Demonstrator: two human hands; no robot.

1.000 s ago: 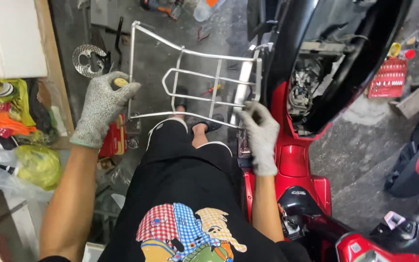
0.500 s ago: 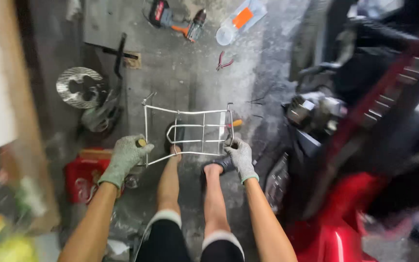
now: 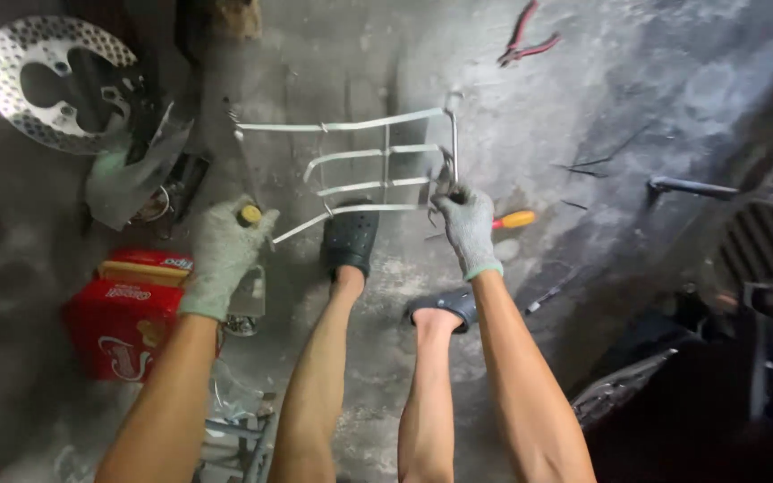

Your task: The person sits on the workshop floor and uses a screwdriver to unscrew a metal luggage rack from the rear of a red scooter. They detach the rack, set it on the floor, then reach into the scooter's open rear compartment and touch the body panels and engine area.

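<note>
A chrome wire luggage rack (image 3: 364, 165) hangs low over the concrete floor, held at both near corners. My left hand (image 3: 224, 250), in a grey knit glove, grips its left corner, where a yellowish round end cap (image 3: 250, 215) shows. My right hand (image 3: 467, 228), also gloved, is closed on the right corner by the upright bar. My two bare legs and dark clogs (image 3: 351, 237) stand below the rack.
A perforated brake disc (image 3: 46, 80) lies at top left beside crumpled plastic. A red carton (image 3: 127, 313) stands left of my legs. An orange-handled screwdriver (image 3: 516, 218) and red pliers (image 3: 525, 40) lie on the floor. Dark motorcycle parts (image 3: 744, 268) fill the right side.
The view tilted down from the red scooter to the floor. Both hands lowered the rack toward the floor in front of my feet, keeping hold of it.
</note>
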